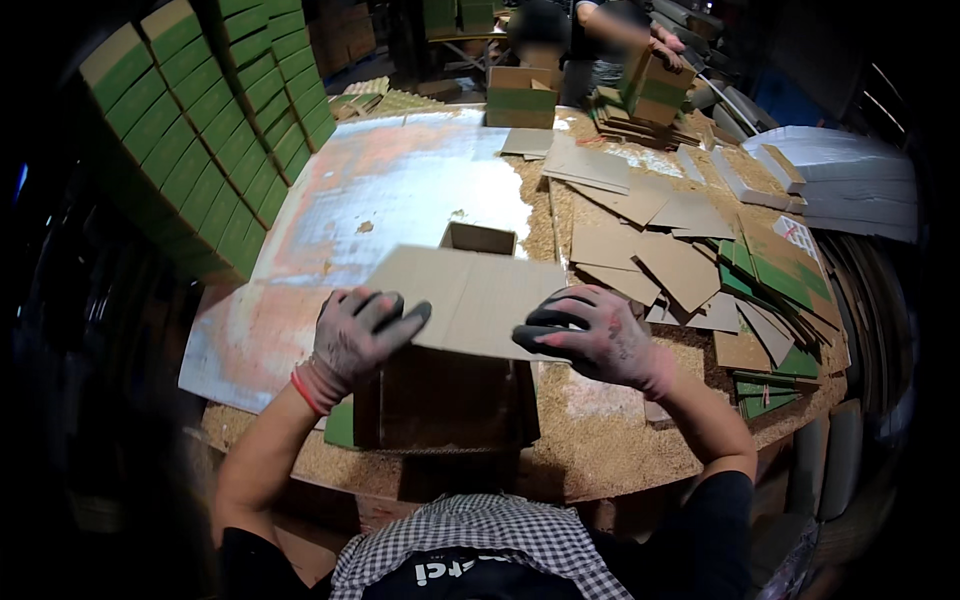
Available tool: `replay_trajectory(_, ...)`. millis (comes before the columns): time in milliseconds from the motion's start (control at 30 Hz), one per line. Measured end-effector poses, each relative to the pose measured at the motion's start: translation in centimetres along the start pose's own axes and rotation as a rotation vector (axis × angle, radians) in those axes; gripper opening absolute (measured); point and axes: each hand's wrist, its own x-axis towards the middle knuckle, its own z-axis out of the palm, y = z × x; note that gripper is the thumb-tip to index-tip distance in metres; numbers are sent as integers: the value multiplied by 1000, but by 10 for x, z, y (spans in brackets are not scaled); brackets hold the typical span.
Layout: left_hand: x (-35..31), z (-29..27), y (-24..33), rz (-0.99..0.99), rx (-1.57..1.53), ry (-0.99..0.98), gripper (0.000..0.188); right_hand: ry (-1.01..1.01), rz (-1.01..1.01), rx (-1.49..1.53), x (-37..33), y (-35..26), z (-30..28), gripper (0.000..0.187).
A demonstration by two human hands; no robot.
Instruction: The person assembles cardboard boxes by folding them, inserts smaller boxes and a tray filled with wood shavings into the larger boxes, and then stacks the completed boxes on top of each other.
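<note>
A flat, pale brown cardboard sheet is held up between my two hands, over an open cardboard box. My left hand, in a grey-and-black work glove with a red cuff, grips the sheet's left end. At its right end my right hand, gloved alike, pinches the edge with thumb and fingers. The box stands at the table's near edge with its dark inside showing and a green flap at its left. The sheet hides the middle; a far cardboard wall shows beyond it.
Tall stacks of green boxes rise at the left. Loose cardboard sheets and green-printed pieces litter the table's right. A green-and-brown box stands at the far edge. Beyond, another person's hands rest on an upright carton.
</note>
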Motion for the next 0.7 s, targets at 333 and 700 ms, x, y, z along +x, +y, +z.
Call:
replay_trajectory(333,-84,49,71,244,-515,-973,28,-1063,-103,93,-25,-62,161,24)
replay_trajectory(700,-66,90,94,177,-462,-806,53,-263,721,175,88,126,163,31)
